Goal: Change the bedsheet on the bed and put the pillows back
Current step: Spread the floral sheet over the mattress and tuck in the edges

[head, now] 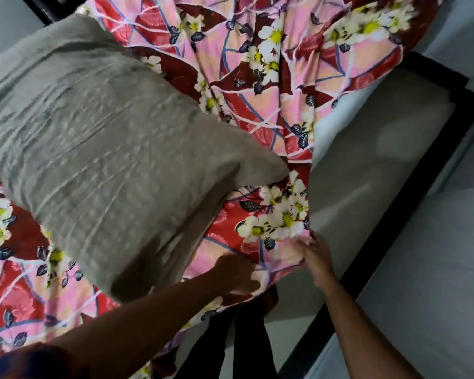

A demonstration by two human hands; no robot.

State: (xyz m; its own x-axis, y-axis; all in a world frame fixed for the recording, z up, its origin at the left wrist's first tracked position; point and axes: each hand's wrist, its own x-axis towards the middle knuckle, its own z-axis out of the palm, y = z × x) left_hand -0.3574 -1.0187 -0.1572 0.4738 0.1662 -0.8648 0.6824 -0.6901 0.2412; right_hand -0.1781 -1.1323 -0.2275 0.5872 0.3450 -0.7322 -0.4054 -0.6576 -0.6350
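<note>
- so the pink-and-red floral fabric bedsheet (pixel 257 110), white and yellow blossoms all over it, is lying rumpled across most of the bed; its right edge is pulled in, so a strip of pale grey bare mattress (pixel 367 173) shows along that side
- a big grey-green textured cloth pillow (pixel 107 138) sits on top of the bedsheet, over on the left half; it's blurry, with one corner pointing toward the mattress strip
- left hand (pixel 238 272) is down at the near edge of the bedsheet, just beside the pillow's lower corner; it's in shadow, but the fingers look curled into the fabric, bunching a fold of it
- right hand (pixel 316 259) reaches in right next to it, fingertips at the bedsheet's edge where it meets the mattress; way too smeared to say if it's pinching the cloth or only touching it, honestly can't tell
- black bed frame (pixel 394 214) runs along the outside of the mattress; pale floor (pixel 435 269) beyond it; dark trouser legs (pixel 244 340) below the hands
</note>
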